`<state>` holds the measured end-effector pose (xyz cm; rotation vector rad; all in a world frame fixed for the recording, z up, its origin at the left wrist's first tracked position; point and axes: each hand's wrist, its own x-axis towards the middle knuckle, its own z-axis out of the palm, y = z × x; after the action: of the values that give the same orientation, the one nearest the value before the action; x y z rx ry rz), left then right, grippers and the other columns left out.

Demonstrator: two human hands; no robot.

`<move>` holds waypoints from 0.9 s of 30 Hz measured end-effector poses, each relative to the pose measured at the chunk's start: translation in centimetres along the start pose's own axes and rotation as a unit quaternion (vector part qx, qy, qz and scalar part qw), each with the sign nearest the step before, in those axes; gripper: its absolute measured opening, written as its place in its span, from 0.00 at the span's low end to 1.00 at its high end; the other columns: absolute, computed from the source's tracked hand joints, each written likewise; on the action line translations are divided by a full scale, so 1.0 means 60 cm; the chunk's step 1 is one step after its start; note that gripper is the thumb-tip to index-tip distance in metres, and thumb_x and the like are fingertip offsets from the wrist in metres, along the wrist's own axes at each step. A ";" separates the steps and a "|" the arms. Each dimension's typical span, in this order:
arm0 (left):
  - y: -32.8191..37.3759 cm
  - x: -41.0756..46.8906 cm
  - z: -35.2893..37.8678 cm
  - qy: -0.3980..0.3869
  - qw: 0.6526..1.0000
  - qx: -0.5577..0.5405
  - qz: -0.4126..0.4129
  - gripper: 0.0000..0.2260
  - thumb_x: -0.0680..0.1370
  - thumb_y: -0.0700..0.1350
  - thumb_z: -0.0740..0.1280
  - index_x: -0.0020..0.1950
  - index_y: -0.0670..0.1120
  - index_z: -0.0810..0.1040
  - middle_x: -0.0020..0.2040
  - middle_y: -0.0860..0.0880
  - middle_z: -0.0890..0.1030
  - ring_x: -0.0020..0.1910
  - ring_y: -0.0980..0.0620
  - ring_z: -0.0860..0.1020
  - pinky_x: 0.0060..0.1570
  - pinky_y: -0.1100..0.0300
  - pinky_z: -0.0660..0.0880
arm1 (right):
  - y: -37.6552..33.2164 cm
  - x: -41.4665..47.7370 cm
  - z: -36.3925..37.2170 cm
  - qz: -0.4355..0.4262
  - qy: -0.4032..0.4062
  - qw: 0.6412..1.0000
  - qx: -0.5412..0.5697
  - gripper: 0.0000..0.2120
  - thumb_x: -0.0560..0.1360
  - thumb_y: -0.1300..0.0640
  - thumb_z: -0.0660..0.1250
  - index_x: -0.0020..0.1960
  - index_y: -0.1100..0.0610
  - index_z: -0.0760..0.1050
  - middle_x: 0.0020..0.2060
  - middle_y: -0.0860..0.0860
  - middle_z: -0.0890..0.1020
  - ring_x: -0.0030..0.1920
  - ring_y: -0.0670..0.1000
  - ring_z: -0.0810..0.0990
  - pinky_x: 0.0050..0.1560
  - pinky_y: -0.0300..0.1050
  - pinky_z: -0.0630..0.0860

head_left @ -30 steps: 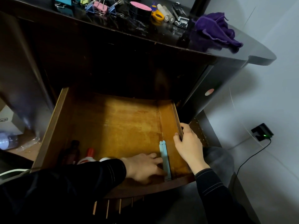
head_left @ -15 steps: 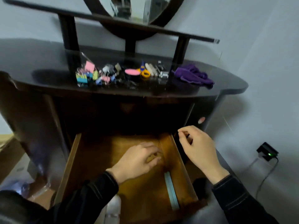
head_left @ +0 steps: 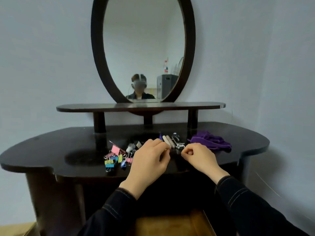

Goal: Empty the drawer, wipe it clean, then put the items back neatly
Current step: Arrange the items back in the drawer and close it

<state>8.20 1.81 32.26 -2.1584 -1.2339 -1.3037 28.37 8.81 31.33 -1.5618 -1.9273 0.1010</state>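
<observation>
Left hand (head_left: 150,160) curled, hold unclear; right hand (head_left: 198,157) fisted, empty; binder clips (head_left: 115,158) left of hands, cloth (head_left: 211,142) right; restocking drawer (head_left: 170,225) seemingly pending.

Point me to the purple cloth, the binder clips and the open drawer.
purple cloth (head_left: 211,142), head view, middle of the bunched folds.
binder clips (head_left: 112,160), head view, a clip near the pile's centre.
drawer (head_left: 170,223), head view, bare wooden floor.

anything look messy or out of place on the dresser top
The binder clips lie in a tangled heap left of centre on the dresser top, and the purple cloth sits crumpled at its right end.
</observation>
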 end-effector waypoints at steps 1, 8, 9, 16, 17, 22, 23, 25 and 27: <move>-0.012 0.017 0.007 -0.013 1.000 0.020 -0.014 0.05 0.77 0.46 0.67 0.50 0.50 0.81 0.44 0.56 0.77 0.45 0.52 0.73 0.39 0.53 0.75 | -0.002 0.006 0.000 0.005 -0.010 1.000 -0.008 0.04 0.74 0.45 0.70 0.42 0.42 0.82 0.38 0.38 0.80 0.45 0.43 0.79 0.44 0.45 0.75; -0.081 0.054 0.049 -0.184 0.973 0.125 -0.066 0.13 0.77 0.56 0.65 0.60 0.54 0.77 0.56 0.54 0.73 0.57 0.49 0.70 0.53 0.54 0.72 | -0.002 0.028 0.007 -0.007 0.003 1.000 -0.021 0.08 0.75 0.44 0.71 0.50 0.44 0.74 0.47 0.41 0.76 0.47 0.44 0.78 0.45 0.45 0.76; -0.086 0.050 0.051 -0.205 0.970 0.106 -0.078 0.13 0.78 0.55 0.65 0.60 0.54 0.78 0.55 0.54 0.73 0.56 0.50 0.70 0.52 0.55 0.72 | -0.002 0.031 0.010 -0.034 0.005 0.999 -0.031 0.09 0.76 0.45 0.69 0.54 0.43 0.73 0.50 0.40 0.75 0.48 0.44 0.78 0.42 0.42 0.75; -0.096 0.044 0.053 -0.197 0.972 0.071 -0.110 0.08 0.79 0.49 0.65 0.57 0.51 0.79 0.54 0.53 0.73 0.53 0.52 0.70 0.48 0.62 0.70 | -0.037 0.079 0.042 -0.189 0.097 0.965 -0.155 0.14 0.84 0.50 0.57 0.63 0.50 0.77 0.58 0.47 0.77 0.57 0.50 0.73 0.48 0.44 0.75; -0.097 0.044 0.053 -0.195 0.972 0.068 -0.116 0.08 0.79 0.48 0.65 0.57 0.51 0.79 0.54 0.53 0.72 0.53 0.52 0.70 0.48 0.62 0.70 | -0.042 0.086 0.048 -0.195 0.085 0.964 -0.160 0.15 0.84 0.50 0.56 0.64 0.51 0.77 0.59 0.48 0.78 0.58 0.52 0.73 0.52 0.46 0.74; -0.100 0.046 0.053 -0.199 0.970 0.068 -0.120 0.09 0.79 0.49 0.66 0.59 0.52 0.79 0.56 0.54 0.72 0.54 0.53 0.69 0.49 0.62 0.71 | -0.049 0.104 0.068 -0.170 0.043 0.967 -0.186 0.15 0.83 0.49 0.56 0.61 0.49 0.79 0.55 0.49 0.81 0.57 0.53 0.73 0.55 0.50 0.70; -0.100 0.046 0.053 -0.200 0.970 0.070 -0.122 0.09 0.79 0.49 0.66 0.59 0.51 0.79 0.56 0.53 0.72 0.54 0.53 0.70 0.50 0.60 0.73 | -0.047 0.105 0.068 -0.168 0.044 0.967 -0.185 0.14 0.82 0.49 0.57 0.60 0.49 0.79 0.54 0.49 0.81 0.57 0.53 0.73 0.54 0.49 0.70; -0.101 0.046 0.052 -0.199 0.969 0.072 -0.126 0.09 0.79 0.49 0.66 0.59 0.51 0.79 0.57 0.53 0.72 0.55 0.52 0.70 0.52 0.58 0.75 | -0.042 0.104 0.067 -0.165 0.050 0.968 -0.182 0.13 0.80 0.48 0.59 0.59 0.49 0.80 0.53 0.48 0.81 0.57 0.52 0.73 0.54 0.48 0.70; -0.101 0.045 0.053 -0.197 0.969 0.074 -0.129 0.09 0.79 0.49 0.66 0.59 0.51 0.78 0.57 0.53 0.72 0.55 0.52 0.70 0.51 0.59 0.75 | -0.038 0.102 0.065 -0.156 0.054 0.973 -0.164 0.12 0.79 0.46 0.61 0.56 0.49 0.81 0.52 0.47 0.81 0.56 0.51 0.73 0.53 0.47 0.71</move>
<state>5.60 8.68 31.99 -2.2740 -1.7558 -0.8524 23.93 14.93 31.88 -1.4059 -2.1528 -0.4488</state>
